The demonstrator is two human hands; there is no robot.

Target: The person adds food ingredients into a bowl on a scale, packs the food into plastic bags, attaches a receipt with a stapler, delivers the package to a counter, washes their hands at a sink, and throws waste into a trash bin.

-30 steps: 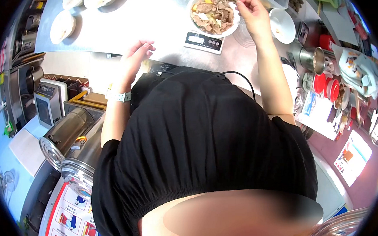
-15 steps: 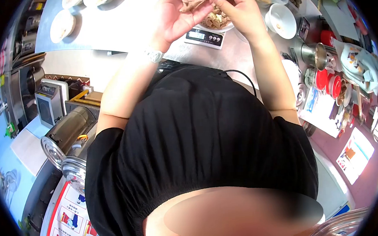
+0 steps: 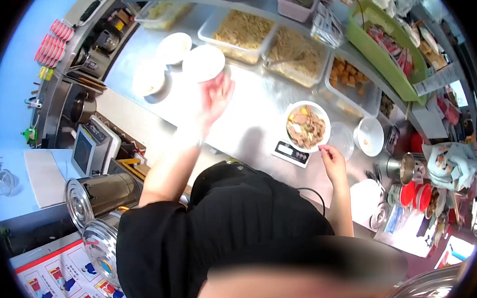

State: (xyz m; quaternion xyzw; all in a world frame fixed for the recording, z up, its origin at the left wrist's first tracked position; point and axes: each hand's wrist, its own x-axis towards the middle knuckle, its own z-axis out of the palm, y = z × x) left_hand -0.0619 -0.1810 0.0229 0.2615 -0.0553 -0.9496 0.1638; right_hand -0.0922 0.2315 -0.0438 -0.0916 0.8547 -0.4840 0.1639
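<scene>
A white bowl point(image 3: 327, 124) of sliced meat and yellow pieces stands on a digital kitchen scale point(image 3: 291, 154). My right hand point(image 3: 333, 161) is at the bowl's near right rim, its thumb and fingers pinched together there. Over the bright steel counter, my left hand point(image 3: 217, 99) is stretched out with its fingers extended, close to another white bowl point(image 3: 204, 63). Glare and blur hide whether it touches that bowl. Two more white bowls point(image 3: 174, 48) point(image 3: 149, 82) stand beside it; glare washes out their contents.
Plastic tubs of shredded food point(image 3: 248, 55) and orange-brown cubes point(image 3: 348, 73) line the counter's back. A green basket point(image 3: 416, 83) of packets sits at the right. A clear lid or bowl point(image 3: 341, 139) and a small white bowl point(image 3: 369, 136) are right of the scale.
The meat slices that were between my hands are out of them. My left hand has moved left towards the other bowls; my right hand has dropped to the bowl's rim. The view now takes in more counter.
</scene>
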